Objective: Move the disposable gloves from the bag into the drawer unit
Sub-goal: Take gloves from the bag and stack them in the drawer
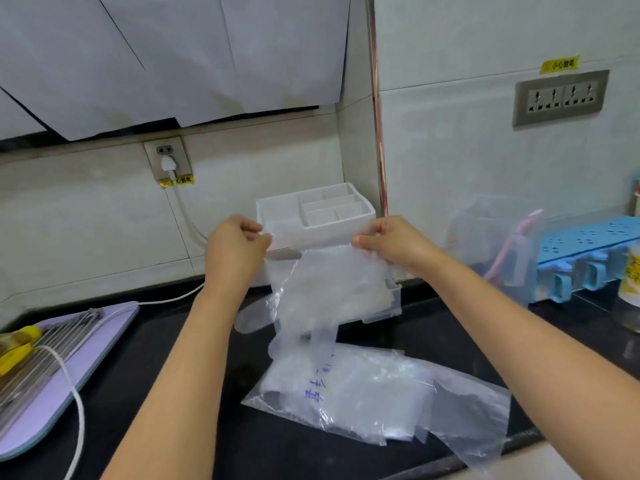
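Observation:
I hold a bunch of clear disposable gloves (325, 289) up by its top edge. My left hand (235, 247) pinches the left corner and my right hand (388, 242) pinches the right corner. The gloves hang in front of the white drawer unit (287, 209), whose drawer (391, 306) stands pulled out below and behind them. Their fingers dangle just above the black counter. The clear bag (374, 393) with blue writing lies flat on the counter below my hands, with more plastic inside.
A purple board (83, 362) with a metal rack, a yellow item and a white cord lies at left. A blue holder (588, 251) and a clear pouch (495, 244) hang on the right wall. A bottle (630, 292) stands at far right.

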Motion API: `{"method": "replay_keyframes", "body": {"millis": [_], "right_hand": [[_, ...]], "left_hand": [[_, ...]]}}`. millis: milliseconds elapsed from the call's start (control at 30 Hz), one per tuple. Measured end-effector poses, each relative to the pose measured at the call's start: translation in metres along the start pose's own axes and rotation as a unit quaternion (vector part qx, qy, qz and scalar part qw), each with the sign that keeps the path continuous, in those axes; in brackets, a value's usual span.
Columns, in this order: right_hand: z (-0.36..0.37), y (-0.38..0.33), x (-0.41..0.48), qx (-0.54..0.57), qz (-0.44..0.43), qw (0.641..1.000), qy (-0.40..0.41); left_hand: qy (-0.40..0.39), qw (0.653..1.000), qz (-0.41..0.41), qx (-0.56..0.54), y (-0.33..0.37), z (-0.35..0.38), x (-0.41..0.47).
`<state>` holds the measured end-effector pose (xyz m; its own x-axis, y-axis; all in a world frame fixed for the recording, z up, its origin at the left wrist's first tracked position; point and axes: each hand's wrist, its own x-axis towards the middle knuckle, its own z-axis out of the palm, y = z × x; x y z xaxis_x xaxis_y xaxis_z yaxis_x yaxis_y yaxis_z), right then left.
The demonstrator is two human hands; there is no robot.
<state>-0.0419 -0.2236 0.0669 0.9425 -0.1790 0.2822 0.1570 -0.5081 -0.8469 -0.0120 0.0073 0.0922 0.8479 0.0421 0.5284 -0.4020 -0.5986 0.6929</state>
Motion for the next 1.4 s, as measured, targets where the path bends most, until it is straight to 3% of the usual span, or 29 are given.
{"method": "replay_keyframes", "body": {"millis": [67,167,300,467,633,733,800,867,933,1033,1267,1400], "right_hand": [[0.011,0.009,0.015,-0.005,0.019,1.000,0.021],[0.022,0.024,0.027,-0.024,0.037,0.998,0.043],[0.030,0.038,0.032,-0.125,0.033,0.990,0.049],[0.038,0.041,0.034,-0.220,0.023,0.974,0.046],[0.040,0.036,0.033,-0.346,0.024,0.936,0.051],[0.038,0.028,0.026,-0.365,-0.046,0.923,0.110],[0.043,0.017,0.019,-0.277,-0.073,0.956,0.066],[0.053,0.010,0.016,-0.240,-0.034,0.968,-0.064],[0.062,0.009,0.018,-0.293,0.015,0.936,-0.192],[0.067,0.014,0.023,-0.360,0.045,0.886,-0.289],[0.055,0.014,0.039,-0.484,0.113,0.798,-0.340],[0.062,0.009,0.046,-0.518,0.101,0.778,-0.341]], "left_hand": [[0.052,0.997,0.061,-0.007,0.005,0.008,-0.003],[-0.022,0.994,0.110,-0.002,0.014,0.031,-0.018],[-0.181,0.977,0.070,0.090,0.001,0.074,-0.019],[-0.296,0.942,0.012,0.156,-0.019,0.102,-0.006],[-0.365,0.910,-0.006,0.198,-0.024,0.109,0.001],[-0.396,0.895,-0.002,0.206,-0.028,0.110,0.003],[-0.410,0.885,0.015,0.220,-0.028,0.110,0.004],[-0.420,0.878,0.030,0.228,-0.026,0.112,0.004],[-0.421,0.878,0.041,0.223,-0.024,0.114,0.003],[-0.438,0.866,0.056,0.234,-0.028,0.112,0.004],[-0.508,0.735,0.080,0.441,-0.023,0.100,0.025],[-0.533,0.701,0.068,0.469,-0.021,0.103,0.031]]}}
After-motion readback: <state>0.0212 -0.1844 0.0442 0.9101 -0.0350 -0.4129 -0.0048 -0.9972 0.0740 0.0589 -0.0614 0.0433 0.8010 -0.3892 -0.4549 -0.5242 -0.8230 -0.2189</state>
